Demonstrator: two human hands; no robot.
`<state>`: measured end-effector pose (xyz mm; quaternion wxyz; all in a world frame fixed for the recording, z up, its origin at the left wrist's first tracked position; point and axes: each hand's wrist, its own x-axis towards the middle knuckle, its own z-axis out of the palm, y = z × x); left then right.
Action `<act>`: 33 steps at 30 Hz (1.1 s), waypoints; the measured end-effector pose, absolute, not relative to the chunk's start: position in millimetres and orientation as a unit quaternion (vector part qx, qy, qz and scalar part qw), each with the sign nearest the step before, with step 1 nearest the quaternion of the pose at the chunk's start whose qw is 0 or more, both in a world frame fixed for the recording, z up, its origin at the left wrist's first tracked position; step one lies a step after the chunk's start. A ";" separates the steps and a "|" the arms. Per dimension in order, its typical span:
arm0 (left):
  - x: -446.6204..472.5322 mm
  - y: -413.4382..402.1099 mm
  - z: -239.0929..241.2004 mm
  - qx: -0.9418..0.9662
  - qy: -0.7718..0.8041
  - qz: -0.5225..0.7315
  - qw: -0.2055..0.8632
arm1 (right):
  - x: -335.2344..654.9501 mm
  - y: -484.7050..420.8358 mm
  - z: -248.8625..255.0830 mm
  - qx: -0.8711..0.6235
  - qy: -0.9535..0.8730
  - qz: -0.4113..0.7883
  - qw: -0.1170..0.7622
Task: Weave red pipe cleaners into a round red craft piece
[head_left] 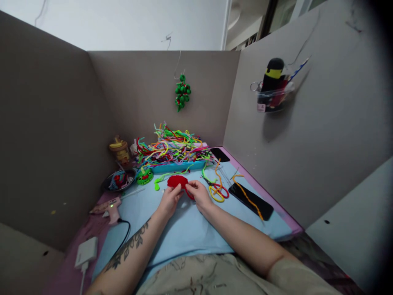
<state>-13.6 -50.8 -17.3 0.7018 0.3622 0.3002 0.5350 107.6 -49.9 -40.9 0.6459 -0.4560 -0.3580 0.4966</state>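
Both hands meet over the blue-covered table around a rounded, fuzzy red chenille piece (pixel 177 181). My left hand (pixel 170 200) pinches its lower left side between thumb and fingers. My right hand (pixel 199 194) is closed at its right edge, where a red strand (pixel 189 196) curves down between the hands. The fingers hide part of the piece. Just left lies a bright green chenille strand (pixel 157 184) with a leaf-like end. Scissors (pixel 218 192) with yellow and red handles rest right of my right hand.
A blue tray (pixel 178 166) heaped with coloured chenille stems (pixel 175 147) stands at the back. On the left are a bowl (pixel 107 183), a green fuzzy figure (pixel 145 176), a pink glue gun (pixel 113 211) and a white adapter (pixel 86 252). An orange strand (pixel 250 198) crosses a black phone (pixel 264 207).
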 end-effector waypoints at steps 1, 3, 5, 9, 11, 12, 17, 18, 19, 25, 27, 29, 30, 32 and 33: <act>-14.3 -50.4 -17.3 0.352 0.297 0.535 0.708 | 107.5 -50.5 -40.3 -0.455 -0.362 0.498 0.644; -16.0 -49.0 -17.5 0.326 0.299 0.533 0.721 | 107.0 -51.9 -39.5 -0.455 -0.374 0.493 0.640; -17.1 -47.6 -17.9 0.307 0.309 0.533 0.725 | 106.0 -52.8 -39.6 -0.458 -0.387 0.483 0.638; -16.6 -46.1 -18.6 0.289 0.332 0.542 0.716 | 104.0 -51.9 -43.1 -0.464 -0.404 0.471 0.632; -16.1 -45.8 -18.6 0.277 0.341 0.547 0.713 | 103.6 -50.6 -45.4 -0.466 -0.412 0.467 0.628; -16.0 -45.5 -18.6 0.271 0.345 0.548 0.712 | 103.6 -50.0 -46.4 -0.466 -0.417 0.465 0.626; -16.6 -44.0 -17.4 0.234 0.344 0.541 0.731 | 102.8 -49.3 -50.6 -0.464 -0.440 0.454 0.621; -16.2 -44.0 -17.1 0.228 0.342 0.540 0.734 | 102.4 -49.5 -51.4 -0.461 -0.443 0.453 0.621; -15.6 -44.2 -16.9 0.222 0.343 0.540 0.736 | 101.9 -49.7 -52.3 -0.459 -0.446 0.452 0.621; -9.4 -47.3 -17.2 0.208 0.353 0.542 0.733 | 99.8 -48.8 -55.7 -0.476 -0.441 0.425 0.632; -8.8 -47.9 -17.7 0.212 0.350 0.542 0.734 | 100.2 -47.5 -55.6 -0.485 -0.425 0.418 0.639; -9.2 -48.1 -18.4 0.217 0.347 0.540 0.736 | 101.4 -45.8 -55.7 -0.497 -0.419 0.407 0.642; -9.5 -48.0 -18.7 0.218 0.346 0.539 0.736 | 102.3 -45.0 -55.9 -0.504 -0.420 0.397 0.642; -10.1 -47.7 -19.4 0.220 0.346 0.537 0.737 | 104.2 -43.5 -56.7 -0.516 -0.424 0.373 0.644; -10.3 -47.5 -19.7 0.221 0.346 0.536 0.738 | 105.1 -43.0 -57.0 -0.517 -0.429 0.363 0.646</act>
